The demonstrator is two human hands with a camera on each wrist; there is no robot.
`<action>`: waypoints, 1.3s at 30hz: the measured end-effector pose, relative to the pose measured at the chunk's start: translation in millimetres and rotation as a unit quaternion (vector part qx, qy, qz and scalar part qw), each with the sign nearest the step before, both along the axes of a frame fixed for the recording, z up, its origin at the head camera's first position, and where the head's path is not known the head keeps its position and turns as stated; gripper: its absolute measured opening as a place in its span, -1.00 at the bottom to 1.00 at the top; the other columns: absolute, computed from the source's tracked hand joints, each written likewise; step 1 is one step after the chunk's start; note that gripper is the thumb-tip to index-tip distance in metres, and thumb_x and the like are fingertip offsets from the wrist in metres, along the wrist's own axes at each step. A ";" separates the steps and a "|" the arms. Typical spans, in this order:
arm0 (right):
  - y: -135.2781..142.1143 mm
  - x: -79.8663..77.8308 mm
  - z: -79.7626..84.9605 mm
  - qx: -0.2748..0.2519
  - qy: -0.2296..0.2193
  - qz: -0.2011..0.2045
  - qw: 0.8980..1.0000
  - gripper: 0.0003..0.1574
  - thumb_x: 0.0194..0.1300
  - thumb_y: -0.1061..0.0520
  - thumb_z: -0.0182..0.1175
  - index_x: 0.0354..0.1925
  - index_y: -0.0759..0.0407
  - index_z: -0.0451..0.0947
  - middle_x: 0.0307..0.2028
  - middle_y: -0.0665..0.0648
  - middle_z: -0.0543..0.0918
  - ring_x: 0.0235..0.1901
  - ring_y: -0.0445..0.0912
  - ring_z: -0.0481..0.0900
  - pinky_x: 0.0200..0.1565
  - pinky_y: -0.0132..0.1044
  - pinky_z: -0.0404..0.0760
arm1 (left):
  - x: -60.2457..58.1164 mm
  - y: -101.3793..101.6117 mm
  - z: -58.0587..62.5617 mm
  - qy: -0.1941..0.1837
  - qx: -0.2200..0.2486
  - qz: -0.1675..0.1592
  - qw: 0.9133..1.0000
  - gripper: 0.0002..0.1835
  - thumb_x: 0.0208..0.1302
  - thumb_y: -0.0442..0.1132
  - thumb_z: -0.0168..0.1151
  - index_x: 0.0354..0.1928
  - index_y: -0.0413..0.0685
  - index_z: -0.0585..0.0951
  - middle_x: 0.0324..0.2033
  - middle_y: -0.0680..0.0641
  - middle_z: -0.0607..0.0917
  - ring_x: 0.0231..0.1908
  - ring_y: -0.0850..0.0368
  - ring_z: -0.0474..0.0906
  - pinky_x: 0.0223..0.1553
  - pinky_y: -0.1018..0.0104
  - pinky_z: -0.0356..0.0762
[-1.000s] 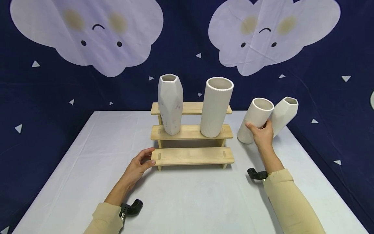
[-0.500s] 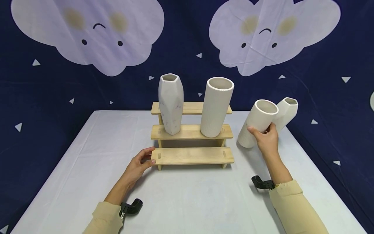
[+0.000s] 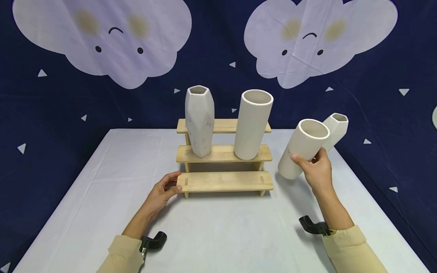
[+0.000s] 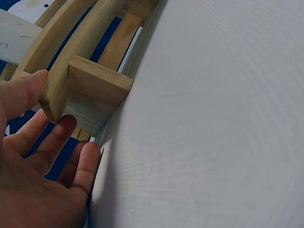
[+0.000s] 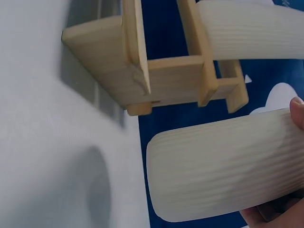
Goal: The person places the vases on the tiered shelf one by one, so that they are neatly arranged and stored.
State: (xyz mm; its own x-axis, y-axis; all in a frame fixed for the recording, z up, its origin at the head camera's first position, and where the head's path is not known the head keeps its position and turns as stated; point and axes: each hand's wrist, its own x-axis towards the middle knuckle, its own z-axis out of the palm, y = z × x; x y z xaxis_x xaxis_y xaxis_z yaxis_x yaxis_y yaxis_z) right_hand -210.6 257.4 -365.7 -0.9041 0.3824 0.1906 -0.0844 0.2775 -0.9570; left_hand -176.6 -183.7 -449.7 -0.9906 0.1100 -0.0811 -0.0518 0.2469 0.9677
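Observation:
A white ribbed cylindrical vase (image 3: 300, 147) is gripped in my right hand (image 3: 320, 172), thumb on its near side and fingers behind. It leans to the right, and in the right wrist view its base (image 5: 156, 175) hangs off the tablecloth, over its shadow. My left hand (image 3: 161, 192) pinches the left end of the lowest shelf of a three-step wooden stand (image 3: 225, 182). The left wrist view has the thumb (image 4: 31, 90) on top of the board and fingers beneath it. On the middle shelf stand a faceted marbled vase (image 3: 199, 121) and a taller ribbed vase (image 3: 253, 125).
Behind the held vase, partly hidden, a faceted white vase (image 3: 336, 129) stands at the table's right side. A white cloth covers the table (image 3: 222, 235). A dark blue backdrop (image 3: 211, 45) with clouds hangs behind its far edge.
My right hand has carried the ribbed vase up and slightly right, toward me, uncovering its base from its former spot. The left hand and the stand have stayed in place.

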 end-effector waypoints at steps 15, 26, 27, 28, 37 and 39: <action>-9.3 36.4 12.7 0.058 0.008 0.027 0.998 -0.12 0.00 0.17 0.44 0.26 0.05 0.28 0.01 -0.17 0.48 -0.02 -0.33 0.44 -0.12 -0.60 0.42 | 1.0 0.1 2.4 -0.004 -0.005 0.000 1.000 -0.40 0.25 -0.19 0.23 0.32 0.02 0.31 0.17 -0.19 0.42 0.11 -0.02 0.36 -0.02 0.34 0.36; -25.1 60.0 22.1 0.103 0.021 0.082 0.991 -0.11 0.05 0.16 0.42 0.31 0.03 0.27 0.12 0.03 0.48 0.01 -0.31 0.43 -0.08 -0.55 0.43 | 2.3 0.9 4.3 -0.002 -0.001 -0.003 1.000 -0.41 0.26 -0.20 0.22 0.33 0.02 0.31 0.19 -0.20 0.41 0.15 -0.08 0.34 0.00 0.30 0.33; -26.6 61.6 22.6 0.105 0.021 0.087 0.990 -0.11 0.05 0.16 0.41 0.32 0.03 0.26 0.14 0.05 0.47 0.02 -0.31 0.43 -0.07 -0.54 0.43 | 2.3 1.0 4.2 -0.002 -0.001 -0.003 1.000 -0.41 0.26 -0.21 0.22 0.33 0.02 0.31 0.18 -0.20 0.41 0.14 -0.08 0.34 0.00 0.30 0.34; -28.2 63.2 23.2 0.106 0.020 0.092 0.990 -0.11 0.05 0.16 0.41 0.32 0.02 0.26 0.15 0.07 0.47 0.02 -0.31 0.43 -0.07 -0.54 0.42 | 2.3 1.2 4.2 -0.002 -0.002 -0.003 1.000 -0.41 0.26 -0.21 0.22 0.33 0.02 0.31 0.18 -0.20 0.41 0.14 -0.07 0.35 0.00 0.30 0.34; -47.2 72.4 28.7 0.075 0.030 0.146 0.986 -0.09 0.03 0.23 0.41 0.31 -0.01 0.26 0.14 -0.02 0.47 0.09 -0.27 0.42 0.05 -0.48 0.34 | 2.2 1.5 2.3 0.004 -0.005 0.000 1.000 -0.42 0.26 -0.22 0.22 0.32 0.01 0.32 0.17 -0.20 0.43 0.11 -0.05 0.36 -0.01 0.31 0.36; -52.0 73.3 29.2 0.071 0.029 0.154 0.985 -0.09 0.02 0.22 0.42 0.31 0.00 0.26 0.14 -0.03 0.46 0.10 -0.26 0.41 0.07 -0.45 0.32 | 1.8 1.5 1.7 0.005 -0.005 -0.001 1.000 -0.42 0.26 -0.22 0.22 0.32 0.01 0.32 0.17 -0.20 0.43 0.11 -0.05 0.36 -0.01 0.31 0.36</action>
State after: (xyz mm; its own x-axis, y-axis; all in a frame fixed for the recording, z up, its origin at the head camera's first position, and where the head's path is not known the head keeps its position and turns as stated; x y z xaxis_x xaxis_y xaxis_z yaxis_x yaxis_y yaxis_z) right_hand -137.2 205.4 -336.4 -0.9593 0.0575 0.2766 -0.2384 0.3608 -0.9017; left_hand -174.8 -182.3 -448.1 -0.9913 0.1104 -0.0712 -0.0409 0.2557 0.9659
